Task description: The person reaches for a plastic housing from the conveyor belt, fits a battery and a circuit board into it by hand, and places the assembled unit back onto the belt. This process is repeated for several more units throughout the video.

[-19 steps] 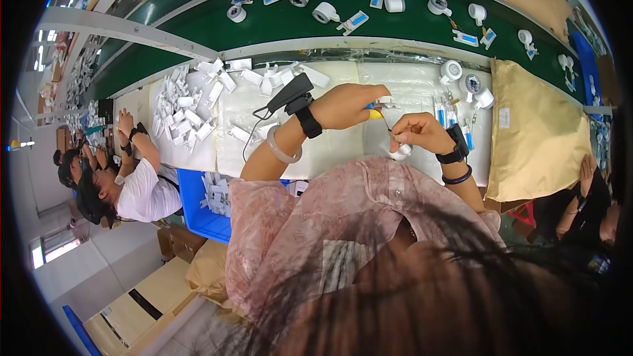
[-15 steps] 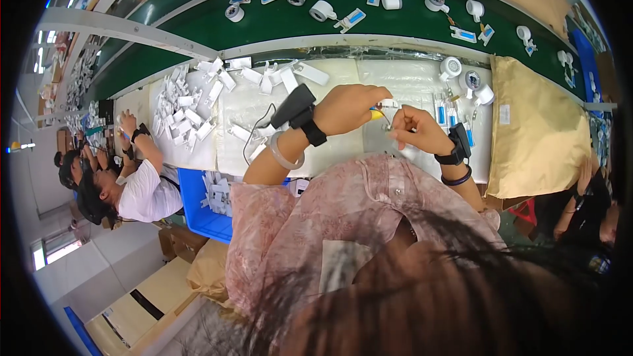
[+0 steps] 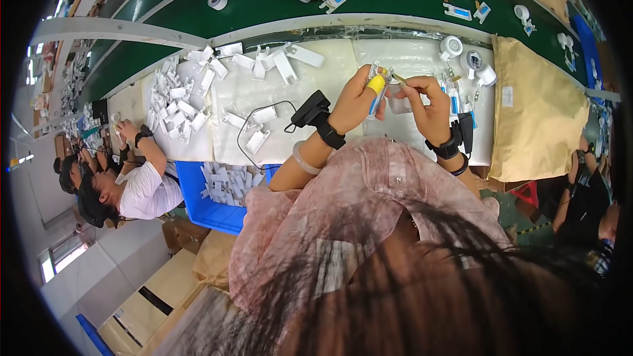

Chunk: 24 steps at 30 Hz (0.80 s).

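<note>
My left hand (image 3: pixel 355 104), a yellow cover on its thumb, is closed around a slim white plastic housing with a blue strip (image 3: pixel 376 97), held tilted above the table. Close beside it, my right hand (image 3: pixel 430 107) pinches a small yellowish-brown piece (image 3: pixel 399 80) between thumb and fingers; its kind is too small to make out. A round whitish lamp head (image 3: pixel 399 101) shows between the two hands, partly hidden by my right fingers. Whether it hangs from the pinched piece I cannot tell.
Loose white housings (image 3: pixel 177 107) are heaped on the left of the table; a blue bin (image 3: pixel 198 201) with more stands below. At right lie round lamp heads (image 3: pixel 473 60) and a brown paper sheet (image 3: pixel 537 115). Lamp parts sit on the green conveyor (image 3: pixel 316 14). People work at both sides.
My left hand has turned, bringing the blue-striped housing into sight. My right fingers have come up against the small piece, and the whitish lamp head now shows between my hands.
</note>
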Tool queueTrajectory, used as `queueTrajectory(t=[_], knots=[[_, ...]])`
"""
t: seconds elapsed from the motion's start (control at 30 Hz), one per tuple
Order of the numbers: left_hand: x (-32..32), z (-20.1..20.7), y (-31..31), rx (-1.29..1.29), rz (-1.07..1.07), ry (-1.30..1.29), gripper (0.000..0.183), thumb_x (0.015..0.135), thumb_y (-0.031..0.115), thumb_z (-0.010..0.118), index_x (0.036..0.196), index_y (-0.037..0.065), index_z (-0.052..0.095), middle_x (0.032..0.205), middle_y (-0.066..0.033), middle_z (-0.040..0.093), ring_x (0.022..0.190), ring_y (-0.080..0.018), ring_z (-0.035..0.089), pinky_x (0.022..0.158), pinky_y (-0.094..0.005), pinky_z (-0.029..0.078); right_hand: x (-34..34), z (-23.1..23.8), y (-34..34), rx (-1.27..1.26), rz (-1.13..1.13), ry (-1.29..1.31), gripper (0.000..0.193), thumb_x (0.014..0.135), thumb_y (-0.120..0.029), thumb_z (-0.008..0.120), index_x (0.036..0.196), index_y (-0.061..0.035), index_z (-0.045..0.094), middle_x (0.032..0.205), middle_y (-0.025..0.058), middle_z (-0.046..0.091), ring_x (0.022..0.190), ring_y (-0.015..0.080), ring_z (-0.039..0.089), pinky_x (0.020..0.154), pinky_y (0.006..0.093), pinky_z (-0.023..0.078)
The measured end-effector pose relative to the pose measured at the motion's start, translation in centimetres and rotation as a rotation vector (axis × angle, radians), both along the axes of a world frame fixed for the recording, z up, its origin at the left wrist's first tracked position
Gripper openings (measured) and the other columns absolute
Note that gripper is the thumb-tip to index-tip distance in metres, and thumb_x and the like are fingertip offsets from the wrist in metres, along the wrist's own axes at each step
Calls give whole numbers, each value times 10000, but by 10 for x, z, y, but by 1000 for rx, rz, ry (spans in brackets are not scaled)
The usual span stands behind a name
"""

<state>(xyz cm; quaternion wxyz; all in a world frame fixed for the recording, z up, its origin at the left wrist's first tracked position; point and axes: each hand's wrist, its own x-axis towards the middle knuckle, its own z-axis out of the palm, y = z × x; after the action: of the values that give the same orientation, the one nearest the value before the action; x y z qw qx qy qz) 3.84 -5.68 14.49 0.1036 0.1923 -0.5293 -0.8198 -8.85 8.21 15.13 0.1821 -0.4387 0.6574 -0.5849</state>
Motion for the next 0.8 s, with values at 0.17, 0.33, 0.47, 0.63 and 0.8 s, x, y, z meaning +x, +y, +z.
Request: queueTrajectory(t=[0.17, 0.33, 0.47, 0.63, 0.8], knots=[[1, 3, 4, -8, -29, 6, 360, 908, 19, 421, 1267, 28, 403, 907, -99, 583, 624, -151, 591, 533, -296, 525, -5, -2, 1, -28, 39, 303, 146, 848, 13, 664, 990, -8, 634, 915, 107, 661, 814, 205, 641, 701, 287, 496], [2, 14, 5, -70, -74, -51, 455, 835, -31, 430, 1285, 23, 389, 870, -86, 573, 629, -143, 575, 568, -283, 504, -2, -2, -5, -106, 1, 323, 160, 777, 35, 700, 920, -28, 664, 891, 99, 671, 809, 246, 622, 712, 315, 477], [4, 18, 6, -125, -93, -85, 459, 841, -30, 435, 1294, 25, 382, 846, -79, 564, 640, -128, 555, 582, -278, 497, -1, -2, -5, -144, -37, 319, 179, 740, 28, 725, 897, -44, 676, 865, 83, 671, 793, 245, 618, 718, 330, 465], [6, 24, 9, -201, -108, -118, 453, 854, -22, 436, 1300, 35, 383, 847, -79, 557, 672, -104, 540, 587, -263, 500, -2, -2, -7, -172, -33, 356, 172, 726, 27, 735, 872, -49, 687, 848, 71, 661, 785, 239, 610, 724, 330, 465], [6, 24, 11, -279, -86, -135, 460, 851, -13, 451, 1303, 33, 381, 893, -88, 564, 687, -105, 552, 577, -254, 506, -1, -5, -7, -191, -52, 363, 179, 714, 25, 744, 868, -55, 698, 853, 63, 652, 802, 246, 597, 742, 333, 467]])
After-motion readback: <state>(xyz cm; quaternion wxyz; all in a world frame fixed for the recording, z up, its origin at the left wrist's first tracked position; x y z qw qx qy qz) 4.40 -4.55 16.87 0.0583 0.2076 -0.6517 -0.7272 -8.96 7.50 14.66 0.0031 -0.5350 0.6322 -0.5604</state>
